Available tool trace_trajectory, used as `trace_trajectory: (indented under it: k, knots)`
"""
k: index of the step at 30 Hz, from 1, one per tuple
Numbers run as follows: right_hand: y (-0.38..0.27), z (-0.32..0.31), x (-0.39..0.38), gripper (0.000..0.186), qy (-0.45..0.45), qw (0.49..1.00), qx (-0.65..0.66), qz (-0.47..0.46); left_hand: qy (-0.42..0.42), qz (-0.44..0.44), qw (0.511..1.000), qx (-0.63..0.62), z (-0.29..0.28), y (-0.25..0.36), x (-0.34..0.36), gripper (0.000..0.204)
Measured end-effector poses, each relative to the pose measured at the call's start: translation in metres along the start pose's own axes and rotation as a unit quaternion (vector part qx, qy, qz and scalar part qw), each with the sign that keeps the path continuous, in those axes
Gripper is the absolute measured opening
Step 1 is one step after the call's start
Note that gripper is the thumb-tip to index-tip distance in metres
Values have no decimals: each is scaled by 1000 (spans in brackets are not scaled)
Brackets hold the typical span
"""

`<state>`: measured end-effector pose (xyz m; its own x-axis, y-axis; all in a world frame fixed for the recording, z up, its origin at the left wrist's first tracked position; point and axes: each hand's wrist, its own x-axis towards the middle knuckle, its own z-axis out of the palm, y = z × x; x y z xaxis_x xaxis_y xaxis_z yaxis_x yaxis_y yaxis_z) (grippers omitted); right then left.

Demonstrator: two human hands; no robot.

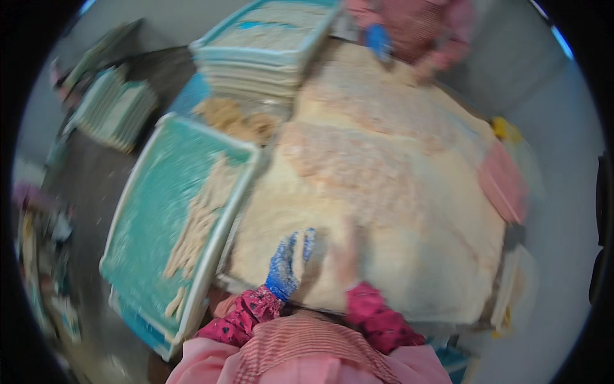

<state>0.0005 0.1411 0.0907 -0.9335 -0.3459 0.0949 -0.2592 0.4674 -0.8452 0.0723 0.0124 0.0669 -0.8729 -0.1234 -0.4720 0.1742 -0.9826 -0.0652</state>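
My left hand (281, 269), in a blue glove dusted with crumbs, pinches a pale, crumb-coated strip (299, 255) between thumb and fingers. Motion smears my right hand (345, 256), so its fingers do not show clearly. It hovers at or just over the crumb-covered worktable (409, 288), to the right of the strip. Beyond both hands lies a long heap of pale pinkish pieces (358, 169), bedded in the cream-coloured crumbs. On my left stands a green-lined white tray (137, 211), where coated strips (201, 217) lie in a row along its right side.
Stacked trays (256, 57) rise at the far left, with brown clumps (233, 118) in front of them. A co-worker (409, 32) with one blue glove stands across the table. A pink bin (503, 182) sits at the right edge. More trays (115, 109) stand further left.
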Motion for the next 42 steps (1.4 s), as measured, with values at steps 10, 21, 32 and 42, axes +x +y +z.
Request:
trace_trajectory:
  k: [10,21,32,42]
  knots:
    - [109,-34,39,24,102,980,-112,129,116,333,722,595,-72,287,-194,61]
    - [131,-46,40,26,112,975,50,184,201,157,777,575,-70,273,-234,60]
    - [83,-106,-3,47,-206,973,-64,-77,92,206,673,704,12,160,-119,47]
    - [85,-78,-15,46,-106,986,-129,31,-358,161,275,878,-5,-53,72,61]
